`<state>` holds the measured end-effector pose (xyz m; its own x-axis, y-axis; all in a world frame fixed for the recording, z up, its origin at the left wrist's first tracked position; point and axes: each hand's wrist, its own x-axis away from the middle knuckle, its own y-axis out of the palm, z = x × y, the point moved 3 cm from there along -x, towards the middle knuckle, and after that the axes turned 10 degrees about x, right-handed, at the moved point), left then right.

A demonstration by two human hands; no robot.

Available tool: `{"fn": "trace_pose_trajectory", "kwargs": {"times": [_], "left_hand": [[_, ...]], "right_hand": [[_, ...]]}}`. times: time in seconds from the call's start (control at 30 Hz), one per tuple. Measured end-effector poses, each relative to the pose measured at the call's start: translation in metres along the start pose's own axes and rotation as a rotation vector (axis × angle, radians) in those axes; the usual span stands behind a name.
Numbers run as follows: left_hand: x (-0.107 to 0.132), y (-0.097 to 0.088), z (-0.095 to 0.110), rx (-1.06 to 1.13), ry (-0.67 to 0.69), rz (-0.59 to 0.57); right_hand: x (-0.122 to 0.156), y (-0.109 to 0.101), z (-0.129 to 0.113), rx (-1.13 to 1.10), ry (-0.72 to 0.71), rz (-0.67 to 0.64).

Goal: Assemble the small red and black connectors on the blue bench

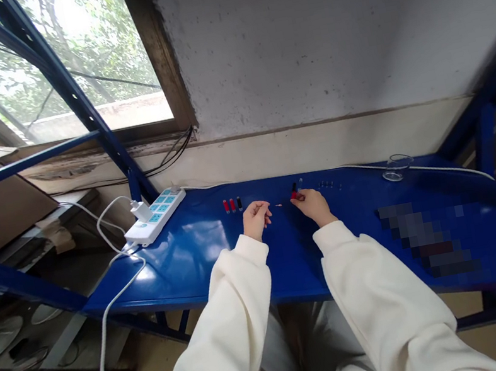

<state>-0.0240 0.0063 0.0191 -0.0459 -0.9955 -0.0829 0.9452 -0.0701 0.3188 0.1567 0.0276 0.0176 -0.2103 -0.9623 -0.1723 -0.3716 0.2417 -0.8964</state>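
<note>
Both my arms, in white sleeves, reach over a blue metal table. My left hand is curled with its fingertips pinched together; whatever is between them is too small to name. My right hand is closed on a small red and black piece. A tiny pale bit lies on the table between the two hands. Three small upright pieces, two red and one black, stand just beyond my left hand. A row of several tiny dark parts lies beyond my right hand.
A white power strip with blue sockets and a plugged-in charger lies at the table's back left, its white cable hanging over the front edge. A small clear glass dish stands at the back right. Wall and window behind; blue frame bars on both sides.
</note>
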Motion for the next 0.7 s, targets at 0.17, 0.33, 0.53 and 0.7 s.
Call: {"fn": "trace_pose_trajectory", "kwargs": {"times": [0.17, 0.33, 0.53, 0.7], "left_hand": [[0.002, 0.001, 0.001, -0.023, -0.016, -0.042], [0.001, 0.002, 0.000, -0.030, -0.026, -0.052], [0.002, 0.004, -0.001, -0.054, -0.047, -0.072], [0.004, 0.004, 0.001, -0.057, -0.056, -0.080]], "right_hand": [[-0.010, 0.003, 0.007, 0.043, 0.046, -0.012], [-0.017, 0.005, 0.009, 0.110, 0.078, -0.020], [-0.021, 0.006, 0.014, 0.139, 0.114, -0.033], [-0.024, 0.008, 0.013, 0.143, 0.107, -0.008]]}}
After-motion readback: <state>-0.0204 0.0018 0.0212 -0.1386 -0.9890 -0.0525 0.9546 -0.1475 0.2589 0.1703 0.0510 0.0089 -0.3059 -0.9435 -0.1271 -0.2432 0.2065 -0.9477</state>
